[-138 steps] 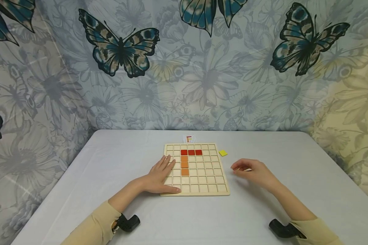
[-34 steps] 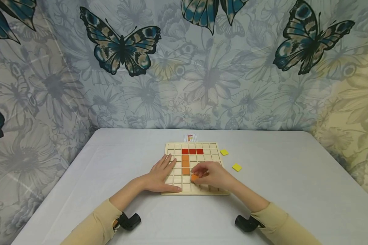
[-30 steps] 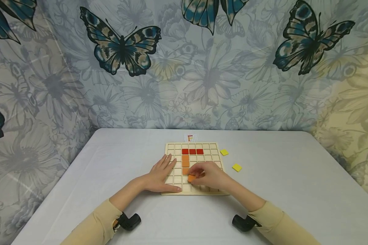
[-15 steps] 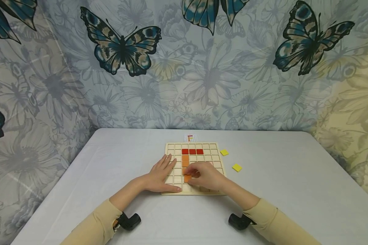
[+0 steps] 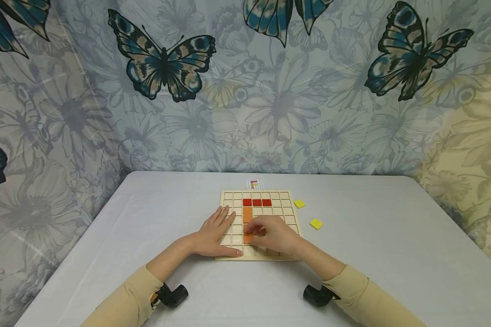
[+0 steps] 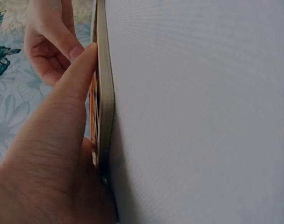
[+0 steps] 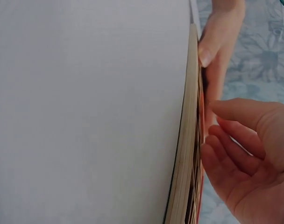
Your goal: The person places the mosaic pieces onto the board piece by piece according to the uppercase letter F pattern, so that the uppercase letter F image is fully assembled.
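A wooden grid board point(image 5: 278, 203) lies on the white table. My left hand point(image 5: 213, 234) rests spread on its left side, the thumb along the front edge. Over the board's middle, my right hand point(image 5: 272, 232) holds an orange square tile point(image 5: 248, 239) by thumb and fingers, at the lower end of an orange column. That tile sits in its cell or just on it; the orange tile above it is mostly covered by the fingers. More orange tiles point(image 5: 248, 210) continue upward to a row of red tiles point(image 5: 257, 202). In the right wrist view, the right hand's curled fingers point(image 7: 226, 158) meet the board's face.
Two yellow tiles lie on the table right of the board, one yellow tile point(image 5: 299, 203) near its upper corner and another yellow tile point(image 5: 316, 224) lower down. A small card point(image 5: 254, 184) with a coloured grid pattern lies behind the board. A patterned cloth wall point(image 5: 270, 113) stands beyond.
My right hand has come from the table's right side onto the board, then slid left with the orange tile to the column's lower end. The left hand stays put.
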Demonstrator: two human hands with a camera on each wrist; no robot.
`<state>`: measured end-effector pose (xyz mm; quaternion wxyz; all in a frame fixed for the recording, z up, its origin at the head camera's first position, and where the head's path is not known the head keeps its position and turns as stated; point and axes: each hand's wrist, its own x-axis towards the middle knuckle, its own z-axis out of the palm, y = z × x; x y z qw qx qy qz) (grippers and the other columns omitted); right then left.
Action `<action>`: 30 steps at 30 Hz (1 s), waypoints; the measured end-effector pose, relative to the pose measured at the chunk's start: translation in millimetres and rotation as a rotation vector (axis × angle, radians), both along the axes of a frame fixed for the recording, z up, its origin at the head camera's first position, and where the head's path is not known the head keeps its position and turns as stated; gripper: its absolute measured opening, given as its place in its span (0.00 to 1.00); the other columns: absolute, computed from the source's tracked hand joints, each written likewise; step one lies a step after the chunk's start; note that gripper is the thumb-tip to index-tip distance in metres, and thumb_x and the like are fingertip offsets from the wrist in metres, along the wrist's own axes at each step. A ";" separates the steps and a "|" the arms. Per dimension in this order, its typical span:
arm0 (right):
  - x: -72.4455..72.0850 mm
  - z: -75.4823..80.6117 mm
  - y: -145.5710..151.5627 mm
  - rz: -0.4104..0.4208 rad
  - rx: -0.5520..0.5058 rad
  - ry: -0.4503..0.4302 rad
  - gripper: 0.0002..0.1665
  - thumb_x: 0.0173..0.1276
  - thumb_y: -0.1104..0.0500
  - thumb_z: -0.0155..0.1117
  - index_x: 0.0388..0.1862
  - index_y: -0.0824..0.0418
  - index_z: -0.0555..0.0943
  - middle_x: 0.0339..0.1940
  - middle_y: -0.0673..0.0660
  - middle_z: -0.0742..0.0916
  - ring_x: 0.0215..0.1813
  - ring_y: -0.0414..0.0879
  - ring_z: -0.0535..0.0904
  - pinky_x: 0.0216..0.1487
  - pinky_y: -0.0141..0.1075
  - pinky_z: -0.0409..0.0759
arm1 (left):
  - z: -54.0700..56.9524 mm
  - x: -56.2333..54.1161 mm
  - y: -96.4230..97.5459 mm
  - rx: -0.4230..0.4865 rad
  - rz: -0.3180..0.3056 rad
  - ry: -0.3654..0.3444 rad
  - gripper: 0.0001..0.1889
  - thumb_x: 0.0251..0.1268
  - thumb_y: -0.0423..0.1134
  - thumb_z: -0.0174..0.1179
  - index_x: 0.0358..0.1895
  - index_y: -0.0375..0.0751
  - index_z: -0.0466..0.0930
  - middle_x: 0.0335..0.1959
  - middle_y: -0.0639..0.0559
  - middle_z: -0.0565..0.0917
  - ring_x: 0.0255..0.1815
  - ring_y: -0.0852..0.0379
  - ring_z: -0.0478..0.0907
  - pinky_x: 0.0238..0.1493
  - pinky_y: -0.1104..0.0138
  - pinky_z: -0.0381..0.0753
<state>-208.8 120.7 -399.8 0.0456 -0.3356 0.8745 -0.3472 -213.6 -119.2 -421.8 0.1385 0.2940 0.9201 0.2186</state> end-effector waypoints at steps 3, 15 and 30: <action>-2.9 -0.1 6.2 -0.032 -0.037 -0.025 0.11 0.62 0.64 0.70 0.44 0.58 0.86 0.39 0.48 0.87 0.43 0.42 0.81 0.46 0.34 0.80 | -0.4 0.0 0.2 0.001 0.005 -0.004 0.58 0.56 0.69 0.61 0.79 0.41 0.40 0.79 0.42 0.33 0.78 0.45 0.24 0.73 0.45 0.37; -14.5 2.9 38.8 -0.202 -0.075 -0.062 0.08 0.65 0.61 0.68 0.43 0.57 0.86 0.41 0.49 0.86 0.41 0.43 0.80 0.44 0.37 0.80 | 1.0 0.3 1.1 0.000 0.009 -0.009 0.58 0.56 0.68 0.61 0.79 0.41 0.39 0.79 0.42 0.33 0.78 0.45 0.24 0.73 0.45 0.37; -34.1 1.9 80.7 -0.417 -0.032 -0.008 0.13 0.64 0.62 0.67 0.48 0.61 0.85 0.46 0.57 0.87 0.45 0.51 0.82 0.41 0.42 0.78 | 1.4 0.9 0.9 -0.005 -0.011 0.009 0.58 0.57 0.68 0.60 0.79 0.39 0.39 0.79 0.40 0.32 0.78 0.43 0.25 0.72 0.43 0.37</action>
